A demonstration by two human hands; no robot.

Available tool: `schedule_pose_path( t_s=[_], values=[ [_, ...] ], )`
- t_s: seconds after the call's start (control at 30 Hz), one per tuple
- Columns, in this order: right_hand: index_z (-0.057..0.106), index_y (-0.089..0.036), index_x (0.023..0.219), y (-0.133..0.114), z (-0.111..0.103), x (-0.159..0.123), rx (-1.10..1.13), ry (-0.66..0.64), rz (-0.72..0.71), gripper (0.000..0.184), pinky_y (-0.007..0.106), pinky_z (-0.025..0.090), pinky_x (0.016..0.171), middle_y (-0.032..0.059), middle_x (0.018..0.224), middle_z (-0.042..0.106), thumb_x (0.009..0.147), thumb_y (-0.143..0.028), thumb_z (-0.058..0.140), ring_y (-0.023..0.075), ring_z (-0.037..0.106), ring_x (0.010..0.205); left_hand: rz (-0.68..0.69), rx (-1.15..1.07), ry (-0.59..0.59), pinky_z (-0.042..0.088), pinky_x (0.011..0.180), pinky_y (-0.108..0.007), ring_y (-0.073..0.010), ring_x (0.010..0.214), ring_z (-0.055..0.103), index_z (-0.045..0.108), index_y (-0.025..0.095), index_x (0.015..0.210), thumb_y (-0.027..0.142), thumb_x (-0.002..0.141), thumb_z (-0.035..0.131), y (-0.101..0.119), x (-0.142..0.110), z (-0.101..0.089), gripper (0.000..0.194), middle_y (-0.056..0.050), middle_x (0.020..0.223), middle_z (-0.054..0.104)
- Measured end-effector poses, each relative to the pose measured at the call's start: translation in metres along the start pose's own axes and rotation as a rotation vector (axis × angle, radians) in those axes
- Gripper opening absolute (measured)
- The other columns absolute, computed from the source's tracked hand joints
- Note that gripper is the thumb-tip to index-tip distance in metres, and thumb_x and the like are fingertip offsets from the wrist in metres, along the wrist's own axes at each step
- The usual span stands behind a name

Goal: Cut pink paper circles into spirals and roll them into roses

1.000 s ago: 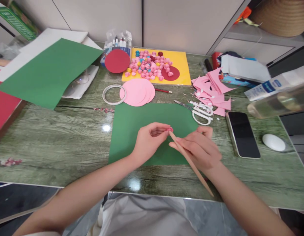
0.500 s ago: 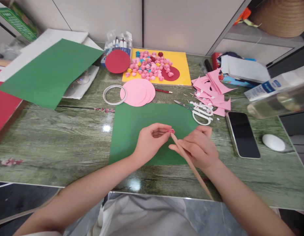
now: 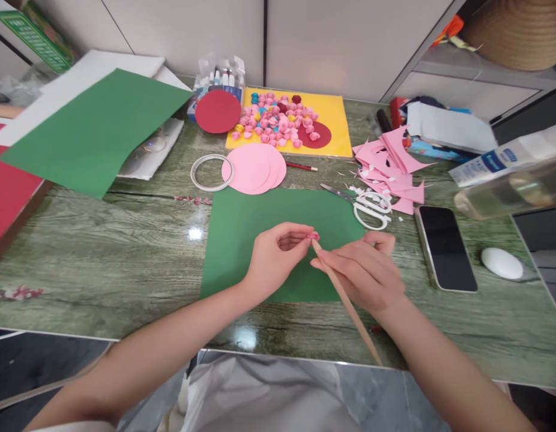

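Left hand (image 3: 274,258) pinches the pink coil (image 3: 313,236); right hand (image 3: 372,273) grips the pale strip (image 3: 353,315) near the left hand. Apply light, even tension.

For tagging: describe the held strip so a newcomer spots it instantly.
On the table, find the nearer green sheet. Over it, the right hand holds the strip, its far end at the pink curl in the left hand. Unlike the pink scraps, it's long and beige.
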State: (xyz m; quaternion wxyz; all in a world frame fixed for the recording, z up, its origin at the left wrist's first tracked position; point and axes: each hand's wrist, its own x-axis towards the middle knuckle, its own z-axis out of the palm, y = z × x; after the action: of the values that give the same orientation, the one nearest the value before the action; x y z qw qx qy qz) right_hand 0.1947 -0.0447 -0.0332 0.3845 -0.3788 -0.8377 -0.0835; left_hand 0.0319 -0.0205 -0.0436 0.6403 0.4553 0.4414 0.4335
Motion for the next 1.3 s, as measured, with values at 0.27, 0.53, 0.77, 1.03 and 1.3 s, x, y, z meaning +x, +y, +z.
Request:
schedule_pose_path(
  t_s=[0.27,0.53,0.77,1.03,1.3],
  values=[
    [0.053,-0.023,0.068,0.004,-0.010,-0.001,0.058,0.070,-0.004,0.017,0.036,0.035,0.059,-0.0068,0.051,0.057,0.074,-0.022,0.069,0.0106,0.050,0.043,-0.127,-0.103,0.001,0.052,0.078,-0.032,-0.0177,0.082,0.067,0.066,0.013,0.088,0.029,0.066,0.072,-0.001,0.003,-0.001,0.028,-0.008,0.085,0.072],
    [0.051,-0.025,0.091,0.015,0.011,0.000,0.849,-0.068,0.892,0.014,0.038,0.053,0.074,0.0054,0.108,0.066,0.082,-0.032,0.060,0.0195,0.067,0.085,-0.158,-0.108,-0.112,0.043,0.050,-0.019,-0.0107,0.064,0.064,0.065,0.015,0.089,0.031,0.068,0.070,0.005,0.005,-0.007,0.027,-0.007,0.086,0.071],
    [0.044,-0.024,0.075,0.005,0.018,-0.001,1.078,-0.065,0.969,0.035,0.033,0.056,0.062,0.0001,0.085,0.071,0.066,-0.030,0.076,0.0188,0.068,0.073,0.031,0.078,-0.110,0.041,0.044,-0.020,-0.0051,0.047,0.049,0.064,0.016,0.091,0.031,0.074,0.065,0.008,-0.002,-0.004,0.023,-0.005,0.089,0.070],
    [0.045,-0.024,0.071,-0.004,0.009,0.005,0.950,0.018,0.872,0.027,0.028,0.055,0.059,0.0015,0.085,0.072,0.071,-0.020,0.072,0.0183,0.069,0.076,0.139,0.104,-0.054,0.028,0.043,-0.021,-0.0035,0.043,0.034,0.059,0.020,0.093,0.027,0.074,0.065,0.008,-0.010,0.002,0.020,-0.002,0.088,0.071],
    [0.044,-0.024,0.073,-0.010,0.007,0.009,0.962,0.045,0.818,0.027,0.032,0.058,0.062,0.0026,0.087,0.072,0.074,-0.019,0.070,0.0201,0.070,0.077,0.167,0.137,-0.055,0.032,0.045,-0.021,-0.0036,0.046,0.039,0.060,0.020,0.092,0.027,0.075,0.064,0.009,-0.015,0.001,0.018,-0.003,0.090,0.069]
  ],
)
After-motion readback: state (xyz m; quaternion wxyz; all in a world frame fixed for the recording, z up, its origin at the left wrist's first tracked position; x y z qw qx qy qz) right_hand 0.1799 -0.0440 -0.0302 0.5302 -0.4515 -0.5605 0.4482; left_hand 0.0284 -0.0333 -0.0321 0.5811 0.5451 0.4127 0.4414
